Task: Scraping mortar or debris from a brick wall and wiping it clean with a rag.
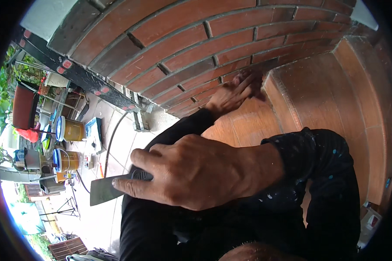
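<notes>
My right hand point(196, 172) comes in from the right, close to the camera, closed around the dark handle of a putty knife point(103, 190). One finger lies along its flat metal blade, which points left. Behind it, my left arm reaches up and across. My left hand point(235, 92) is at the foot of the red brick wall point(174, 56), by the corner of the brown tiled step point(287, 102). Motion and shadow smear its fingers, so whether they hold anything is unclear.
Two buckets with yellowish sides point(72, 130) point(67, 160) stand on the pale floor at left, near a hose point(111, 139). A black beam with red patches point(80, 74) runs along the wall's left edge. More tiled steps point(361, 91) curve down the right.
</notes>
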`<action>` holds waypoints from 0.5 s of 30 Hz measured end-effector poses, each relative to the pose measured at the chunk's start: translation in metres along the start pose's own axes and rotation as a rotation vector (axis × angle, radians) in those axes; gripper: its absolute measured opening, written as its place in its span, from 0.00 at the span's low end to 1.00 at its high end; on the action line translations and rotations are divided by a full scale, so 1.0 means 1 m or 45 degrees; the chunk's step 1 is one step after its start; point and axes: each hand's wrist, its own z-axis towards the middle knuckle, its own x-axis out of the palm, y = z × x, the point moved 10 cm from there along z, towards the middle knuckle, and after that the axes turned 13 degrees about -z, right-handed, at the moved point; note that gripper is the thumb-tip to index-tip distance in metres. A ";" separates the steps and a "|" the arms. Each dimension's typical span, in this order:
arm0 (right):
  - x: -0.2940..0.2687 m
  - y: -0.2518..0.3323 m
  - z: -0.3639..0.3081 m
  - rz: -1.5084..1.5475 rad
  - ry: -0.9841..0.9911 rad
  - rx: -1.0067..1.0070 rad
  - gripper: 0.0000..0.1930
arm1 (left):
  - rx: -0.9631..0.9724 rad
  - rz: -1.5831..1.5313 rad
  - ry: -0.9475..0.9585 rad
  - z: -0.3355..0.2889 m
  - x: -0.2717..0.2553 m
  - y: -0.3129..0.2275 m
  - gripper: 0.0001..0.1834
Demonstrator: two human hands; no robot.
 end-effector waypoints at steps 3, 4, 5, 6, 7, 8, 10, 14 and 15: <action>0.009 -0.005 -0.004 -0.086 0.134 0.062 0.18 | 0.159 0.285 -0.245 0.026 0.006 -0.002 0.26; 0.010 -0.006 -0.006 -0.096 0.160 0.058 0.19 | 0.201 0.106 -0.281 0.024 0.008 0.001 0.27; 0.011 -0.011 -0.009 -0.092 0.191 0.080 0.19 | 0.252 -0.056 -0.319 0.017 0.006 0.002 0.27; 0.015 -0.014 -0.011 -0.061 0.250 0.093 0.19 | 0.265 -0.119 -0.344 0.011 0.005 0.005 0.28; 0.013 -0.016 -0.012 -0.081 0.231 0.087 0.19 | 0.278 -0.159 -0.394 0.002 0.001 0.006 0.28; 0.010 -0.017 -0.013 -0.094 0.196 0.081 0.19 | 0.225 -0.180 -0.361 -0.007 0.002 0.011 0.28; 0.011 -0.021 -0.016 -0.101 0.214 0.087 0.18 | 0.051 -0.205 -0.210 -0.026 0.007 0.022 0.28; 0.010 -0.022 -0.021 -0.071 0.221 0.076 0.18 | -0.232 -0.141 -0.041 -0.084 -0.002 0.038 0.29; 0.010 -0.021 -0.022 -0.073 0.243 0.050 0.18 | -0.330 -0.127 0.015 -0.104 -0.002 0.044 0.29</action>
